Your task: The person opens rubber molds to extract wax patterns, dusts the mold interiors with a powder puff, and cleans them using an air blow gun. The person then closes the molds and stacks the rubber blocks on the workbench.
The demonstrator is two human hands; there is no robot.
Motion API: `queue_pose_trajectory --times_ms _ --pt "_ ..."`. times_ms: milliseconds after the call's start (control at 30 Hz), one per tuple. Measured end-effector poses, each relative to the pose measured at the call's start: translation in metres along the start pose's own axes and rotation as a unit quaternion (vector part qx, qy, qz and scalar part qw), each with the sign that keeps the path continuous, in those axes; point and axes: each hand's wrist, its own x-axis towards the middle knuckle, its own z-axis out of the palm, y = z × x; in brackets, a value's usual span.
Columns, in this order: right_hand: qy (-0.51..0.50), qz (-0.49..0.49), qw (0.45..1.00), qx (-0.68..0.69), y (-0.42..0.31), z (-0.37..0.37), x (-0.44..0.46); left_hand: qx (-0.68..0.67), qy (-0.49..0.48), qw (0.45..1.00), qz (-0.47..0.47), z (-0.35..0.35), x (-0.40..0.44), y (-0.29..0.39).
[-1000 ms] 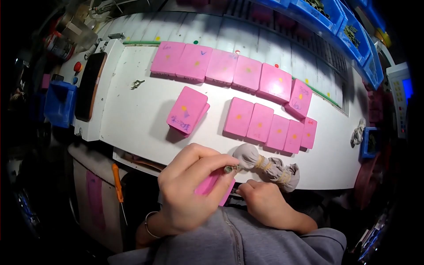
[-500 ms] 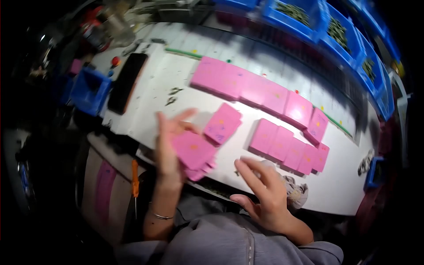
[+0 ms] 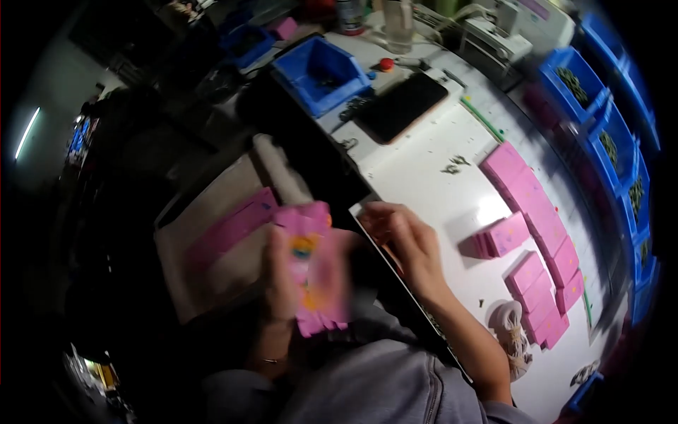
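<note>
My left hand (image 3: 281, 279) is wrapped round a stack of pink slabs (image 3: 309, 244), held upright over my lap off the table's front edge. Yellow, orange and green marks show on the stack's blurred face. Near the table corner is my right hand (image 3: 409, 244), its fingers curled inward. A thin orange-red sliver shows beneath that hand; whatever its fingers hold is hidden. On the white table (image 3: 431, 173) a small pink stack (image 3: 505, 234) stands apart from a long row of pink blocks (image 3: 533, 201). A shorter pink group (image 3: 537, 297) lies nearer to me.
A black phone (image 3: 402, 106) lies at the table's left end beside a blue bin (image 3: 321, 74). Bundled white cord (image 3: 512, 332) sits near the front edge. Blue bins (image 3: 575, 85) of green pieces line the back. A pink strip (image 3: 233, 226) rests on pale cloth (image 3: 176, 265) at left.
My view has turned left. The left hand has carried the pink stack off the table edge and tipped it upright. My right hand has moved to the table corner, its fingers more curled.
</note>
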Motion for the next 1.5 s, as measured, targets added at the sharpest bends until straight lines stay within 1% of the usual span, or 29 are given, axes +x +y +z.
queue_pose_trajectory --times_ms 33,67,133,167,200,267,333,400,467,500,533,600,633,667,733,767,800,867,900,933,1000,1033,1067,1133,1200,1267,1300,1433,1500 --pt "-0.046 -0.026 0.989 -0.142 0.023 0.003 0.011 -0.001 0.004 1.000 0.019 -0.009 0.004 0.014" --pt "-0.090 -0.056 0.955 -0.278 0.047 0.007 0.020 -0.001 0.009 0.999 0.039 -0.017 0.007 0.028" --pt "-0.168 -0.152 0.865 -0.448 0.086 0.020 0.029 0.034 0.039 0.997 0.064 -0.051 0.028 0.025" --pt "-0.208 -0.155 0.812 -0.522 0.102 0.025 0.035 0.044 0.060 0.995 0.060 -0.063 0.036 0.022" --pt "-0.225 -0.149 0.792 -0.547 0.114 0.028 0.037 -0.011 0.055 0.997 0.050 -0.073 0.042 0.020" --pt "-0.251 -0.187 0.760 -0.570 0.124 0.031 0.047 -0.040 0.021 0.999 0.006 -0.099 0.058 0.018" --pt "-0.260 -0.230 0.754 -0.558 0.132 0.028 0.060 -0.050 0.050 0.997 0.001 -0.113 0.070 0.019" --pt "-0.305 -0.254 0.722 -0.567 0.123 0.026 0.069 -0.044 0.074 0.996 0.016 -0.135 0.086 0.013" --pt "-0.367 -0.198 0.729 -0.543 0.116 0.028 0.075 -0.028 0.092 0.995 0.017 -0.159 0.103 0.008" --pt "-0.353 -0.215 0.770 -0.485 0.112 0.031 0.077 0.008 0.107 0.993 0.048 -0.168 0.109 0.007" --pt "-0.358 -0.219 0.768 -0.485 0.109 0.034 0.080 0.044 0.123 0.988 0.077 -0.174 0.113 0.009" --pt "-0.317 -0.189 0.877 -0.306 0.102 0.040 0.086 0.070 0.150 0.981 0.097 -0.188 0.120 0.014" --pt "-0.298 -0.153 0.909 -0.247 0.086 0.047 0.092 0.099 0.171 0.974 0.112 -0.194 0.124 0.017" --pt "-0.267 0.000 0.945 -0.189 0.079 0.050 0.096 0.097 0.173 0.973 0.114 -0.205 0.131 0.018" --pt "-0.252 0.099 0.922 -0.277 0.057 0.063 0.110 0.091 0.178 0.967 0.160 -0.233 0.150 0.016" --pt "-0.232 -0.044 0.902 -0.362 0.070 0.067 0.116 0.083 0.203 0.961 0.167 -0.241 0.158 0.016" --pt "-0.227 -0.065 0.853 -0.465 0.085 0.072 0.122 0.084 0.199 0.962 0.170 -0.249 0.167 0.018" --pt "-0.209 -0.056 0.839 -0.499 0.107 0.087 0.124 0.048 0.221 0.959 0.170 -0.260 0.184 0.024" --pt "-0.197 -0.104 0.826 -0.517 0.119 0.092 0.125 0.059 0.232 0.948 0.212 -0.263 0.192 0.025" --pt "-0.213 -0.164 0.807 -0.526 0.136 0.093 0.129 0.061 0.227 0.948 0.214 -0.266 0.198 0.027" --pt "-0.239 -0.033 0.806 -0.541 0.103 0.113 0.129 0.128 0.218 0.938 0.239 -0.273 0.209 0.028" --pt "-0.247 -0.020 0.801 -0.546 0.095 0.118 0.129 0.142 0.215 0.921 0.291 -0.273 0.216 0.027" --pt "-0.240 -0.018 0.803 -0.545 0.101 0.120 0.129 0.145 0.208 0.923 0.289 -0.277 0.222 0.025" --pt "-0.152 -0.098 0.818 -0.546 0.111 0.121 0.127 0.135 0.224 0.932 0.250 -0.281 0.226 0.029" --pt "-0.149 -0.084 0.820 -0.547 0.108 0.116 0.126 0.145 0.221 0.938 0.226 -0.277 0.224 0.032" --pt "-0.210 0.021 0.805 -0.555 0.095 0.114 0.124 0.191 0.206 0.936 0.211 -0.271 0.221 0.035" --pt "-0.212 0.042 0.798 -0.562 0.091 0.113 0.123 0.196 0.203 0.936 0.210 -0.268 0.220 0.036" --pt "-0.159 -0.009 0.821 -0.548 0.099 0.108 0.119 0.212 0.215 0.927 0.221 -0.258 0.218 0.039" --pt "-0.222 0.052 0.794 -0.563 0.088 0.108 0.118 0.234 0.205 0.920 0.240 -0.262 0.220 0.041"
